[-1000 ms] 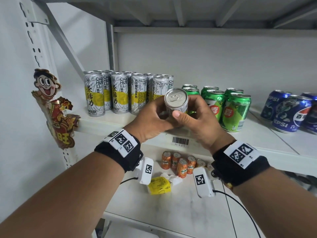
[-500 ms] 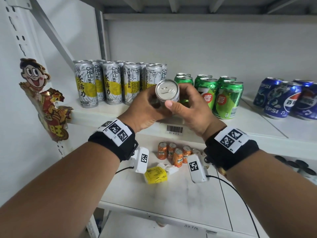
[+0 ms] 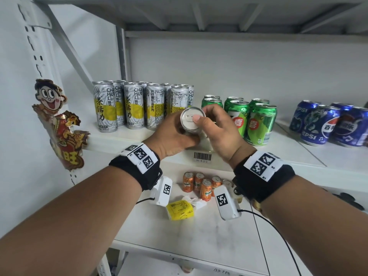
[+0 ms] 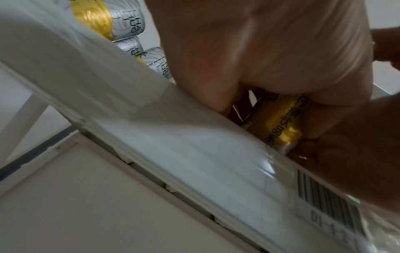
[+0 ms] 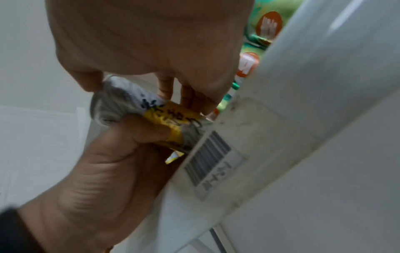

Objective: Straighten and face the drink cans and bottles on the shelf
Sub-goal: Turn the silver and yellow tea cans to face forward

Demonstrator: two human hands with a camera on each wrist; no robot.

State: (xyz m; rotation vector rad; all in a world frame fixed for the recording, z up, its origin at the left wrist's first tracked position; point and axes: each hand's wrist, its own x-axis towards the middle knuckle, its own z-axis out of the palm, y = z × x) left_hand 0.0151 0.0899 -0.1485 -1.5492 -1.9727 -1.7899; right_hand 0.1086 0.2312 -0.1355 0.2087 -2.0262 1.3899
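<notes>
A slim silver-and-yellow tea can [image 3: 192, 121] is held at the front edge of the upper shelf [image 3: 111, 141], its top tipped toward me. My left hand [image 3: 173, 134] wraps its body from the left. My right hand [image 3: 215, 128] grips it from the right, thumb on the lid's rim. In the left wrist view the can's yellow band [image 4: 279, 123] shows under my left palm [image 4: 259, 51]. The right wrist view shows the can [image 5: 151, 109] pinched by the right hand's fingers [image 5: 188, 97]. More tea cans [image 3: 127, 106] stand behind on the left.
Green cans [image 3: 249, 120] stand just right of my hands, and blue Pepsi cans [image 3: 326, 124] lie further right. A barcode label [image 3: 202, 156] marks the shelf edge. Below sit orange cans [image 3: 201, 184] and a yellow packet [image 3: 180, 211]. A cartoon sticker [image 3: 57, 124] hangs on the left post.
Both hands keep hold of the tea can. Its top has tipped further toward me, and the right thumb now lies on the lid's rim.
</notes>
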